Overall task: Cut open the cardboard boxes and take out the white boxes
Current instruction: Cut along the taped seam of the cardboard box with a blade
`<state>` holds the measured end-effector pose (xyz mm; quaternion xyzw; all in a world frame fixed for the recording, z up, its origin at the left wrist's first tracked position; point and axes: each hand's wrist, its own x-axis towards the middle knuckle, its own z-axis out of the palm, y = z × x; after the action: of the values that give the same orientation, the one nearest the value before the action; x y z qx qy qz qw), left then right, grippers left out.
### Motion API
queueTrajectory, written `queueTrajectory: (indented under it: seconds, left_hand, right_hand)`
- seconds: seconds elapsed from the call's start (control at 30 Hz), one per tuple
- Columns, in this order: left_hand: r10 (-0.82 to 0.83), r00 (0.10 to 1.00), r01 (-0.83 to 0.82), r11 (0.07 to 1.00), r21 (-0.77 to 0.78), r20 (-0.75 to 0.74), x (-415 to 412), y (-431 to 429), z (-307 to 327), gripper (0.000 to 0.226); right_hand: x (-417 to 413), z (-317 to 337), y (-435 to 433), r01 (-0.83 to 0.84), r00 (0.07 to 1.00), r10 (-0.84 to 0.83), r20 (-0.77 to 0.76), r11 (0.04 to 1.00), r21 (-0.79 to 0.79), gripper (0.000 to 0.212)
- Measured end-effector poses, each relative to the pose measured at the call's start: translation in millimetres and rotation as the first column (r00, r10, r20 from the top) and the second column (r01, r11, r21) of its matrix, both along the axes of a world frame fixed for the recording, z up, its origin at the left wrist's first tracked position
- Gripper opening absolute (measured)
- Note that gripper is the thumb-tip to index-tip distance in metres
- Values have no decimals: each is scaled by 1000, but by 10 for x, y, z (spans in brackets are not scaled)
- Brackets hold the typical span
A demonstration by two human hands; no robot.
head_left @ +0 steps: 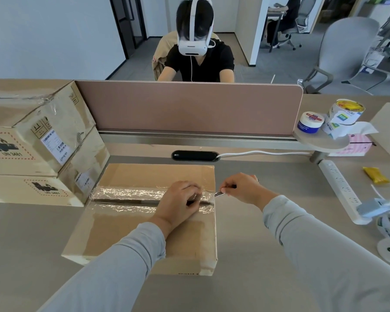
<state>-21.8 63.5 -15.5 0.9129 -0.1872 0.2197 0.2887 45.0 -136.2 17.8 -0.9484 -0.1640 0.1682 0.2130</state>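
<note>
Three cardboard boxes on the desk (268, 255): one flat box (144, 235) lying at the middle, near the front edge, and two stacked at the left edge, upper box (32, 136) over lower box (43, 190), the lower one touching the flat box's far left corner. One band of clear tape (126, 195) across the flat box's top, with a dark slit along its middle. Left hand (180, 201) resting on the tape toward its right end, fingers bent, tips pressed onto the seam; cannot tell whether hooked into the slit. Right hand (243, 188) just off the flat box's right edge, thumb and forefinger pinching one small cutter (218, 194), blade tip touching the tape's right end. Two tins on one small round shelf (320, 140) toward the far right corner: low tin (311, 122) and tall tin (346, 112), just beside each other. One white power strip (340, 188) toward the right edge, one yellow packet (376, 175) near it.
</note>
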Motion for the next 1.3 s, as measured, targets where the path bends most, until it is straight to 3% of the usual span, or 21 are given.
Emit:
queueTrajectory:
  seconds: [0.4,0.57,0.7,0.8,0.97,1.1,1.17,1.3]
  left_hand:
    - [-36,999,37,999,28,-33,10,11,5,19]
    - [14,1000,-14,1000,26,-3,12,13,27,23]
    - [65,998,-63,986,156,-3,11,25,49,19]
    - [75,996,-66,980,188,-41,-29,44,89,31]
    - [50,999,-45,948,316,-8,-121,139,98,35]
    - [206,978,-188,835,518,23,-159,196,219,38]
    - [294,954,-200,782,591,-66,-192,182,273,35]
    - [321,841,-123,898,423,-436,-109,214,315,26]
  right_hand:
    - [-125,-127,-58,44,999,-40,-30,991,130,25]
    - [-166,-193,-171,50,991,-26,-128,980,192,30]
    - [-183,-162,-222,210,977,-194,-88,947,244,35]
    - [-180,-60,-93,273,962,-257,-94,924,269,36]
    - [-163,-28,234,164,986,-156,-64,973,160,35]
    - [-133,-54,373,137,990,-129,-59,976,167,38]
    - [-118,-49,383,126,991,-118,-57,981,149,39]
    - [-104,-49,381,116,992,-109,-60,983,142,41]
